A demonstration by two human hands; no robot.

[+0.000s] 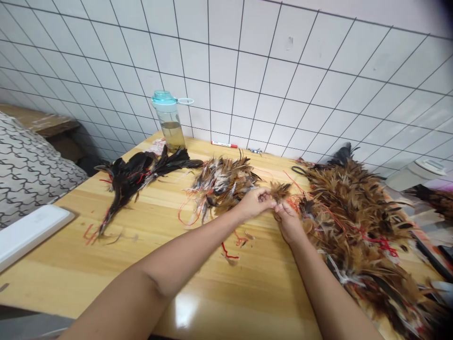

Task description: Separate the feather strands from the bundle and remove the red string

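Note:
Above the middle of the wooden table (148, 255), a small bunch of brown feathers (281, 190) fans out between my two hands. My left hand (260, 200) pinches it at the base from the left. The fingers of my right hand (286, 218) are closed on the same base from the right, so the tips of both hands nearly meet. Just left of them lies a loose pile of brown and grey feathers (226, 179). A large heap of brown feathers (354, 203), tangled with red string, spreads over the right side.
Black feathers (130, 172) lie at the left near a water bottle (171, 125). A red-and-white marker (224, 144) rests by the tiled wall (226, 71). A white box-like object (31, 231) stands at the left edge. Red string scraps (230, 252) dot the table.

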